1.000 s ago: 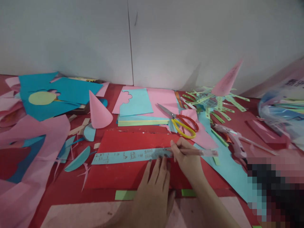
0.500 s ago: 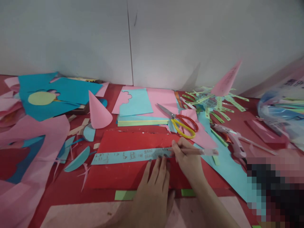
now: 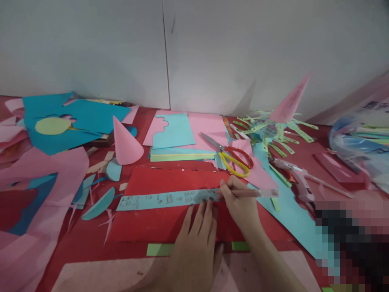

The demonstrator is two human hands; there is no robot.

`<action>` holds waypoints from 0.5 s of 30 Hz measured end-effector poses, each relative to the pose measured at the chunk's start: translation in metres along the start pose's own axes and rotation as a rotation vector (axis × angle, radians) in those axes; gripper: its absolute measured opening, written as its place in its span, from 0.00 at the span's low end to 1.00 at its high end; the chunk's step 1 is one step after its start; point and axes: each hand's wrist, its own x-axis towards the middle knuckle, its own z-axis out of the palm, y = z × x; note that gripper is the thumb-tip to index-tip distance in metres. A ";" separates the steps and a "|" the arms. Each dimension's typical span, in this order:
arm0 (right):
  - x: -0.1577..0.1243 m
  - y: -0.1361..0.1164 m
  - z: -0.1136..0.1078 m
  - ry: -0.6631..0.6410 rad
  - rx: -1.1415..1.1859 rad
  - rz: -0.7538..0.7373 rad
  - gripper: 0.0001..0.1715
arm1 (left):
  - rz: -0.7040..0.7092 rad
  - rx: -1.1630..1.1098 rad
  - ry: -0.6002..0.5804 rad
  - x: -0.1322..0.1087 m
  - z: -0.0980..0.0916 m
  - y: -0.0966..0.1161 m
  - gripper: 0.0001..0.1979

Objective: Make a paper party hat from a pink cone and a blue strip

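A long light-blue paper strip point(image 3: 136, 202) with small handwriting lies across a red board point(image 3: 146, 227). My left hand point(image 3: 197, 239) rests flat, its fingers extended, and the fingertips touch the strip's lower edge. In my right hand point(image 3: 240, 202) is a pen point(image 3: 258, 193) with a clear barrel, gripped between thumb and fingers. Its tip meets the strip near the right end, where my fingers partly cover the paper. Just beyond that hand lie scissors point(image 3: 232, 156) with one red and one yellow handle loop, blades pointing up and left.
A pink paper cone point(image 3: 126, 146) stands behind the board's left corner. Another pink cone point(image 3: 290, 103) with green paper strips stands at the back right. A glue gun point(image 3: 296, 174) lies on the right, near a clear plastic bag point(image 3: 361, 125). Blue and pink paper scraps point(image 3: 75, 162) cover the left.
Hardly anything differs. Both hands keep their places on the strip, with the pen at about the same spot.
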 end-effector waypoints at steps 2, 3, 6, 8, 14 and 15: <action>0.000 0.000 -0.001 0.012 0.039 0.027 0.19 | -0.004 -0.001 0.002 0.000 0.000 0.001 0.23; 0.000 0.001 -0.002 0.017 0.052 0.038 0.19 | -0.006 0.000 0.000 0.000 0.000 0.001 0.23; 0.001 0.001 -0.005 0.000 0.064 0.055 0.20 | -0.007 -0.001 -0.002 -0.001 0.001 0.001 0.23; 0.002 0.001 -0.006 -0.022 0.068 0.053 0.20 | -0.006 -0.002 -0.005 -0.001 0.002 0.001 0.23; 0.001 0.001 -0.005 -0.002 0.081 0.069 0.20 | -0.011 -0.005 0.010 -0.003 0.004 0.001 0.23; 0.001 0.001 -0.005 -0.006 0.078 0.071 0.20 | -0.011 -0.009 0.002 -0.003 0.005 0.002 0.23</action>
